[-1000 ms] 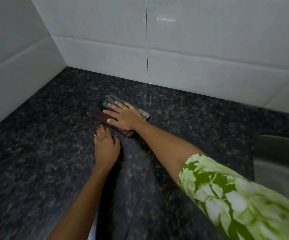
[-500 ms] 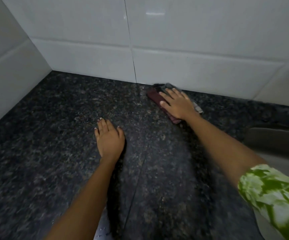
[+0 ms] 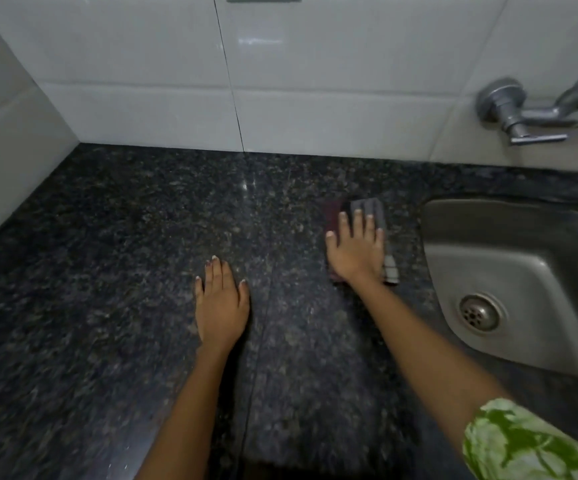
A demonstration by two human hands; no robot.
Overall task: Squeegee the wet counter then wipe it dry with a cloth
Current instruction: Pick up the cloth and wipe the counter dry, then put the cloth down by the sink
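So the right hand (image 3: 356, 251) is pressed flat, fingers spread, right on top of the folded cloth (image 3: 370, 211), which sits near the worktop's right edge, just beside the sink (image 3: 509, 271). The cloth's long axis runs away from the person toward the back wall, and it pokes out past the fingertips. The left hand (image 3: 221, 299) rests open and empty, palm down, mid-worktop (image 3: 107, 271), probably just bracing. Dark speckled granite, white tiles (image 3: 315, 64) behind, tap (image 3: 522, 116) over the sink. No squeegee visible, so it looks like the drying stage.

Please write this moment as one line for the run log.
phase: wiping with cloth | right hand: flat on cloth, beside sink | left hand: flat on counter, empty
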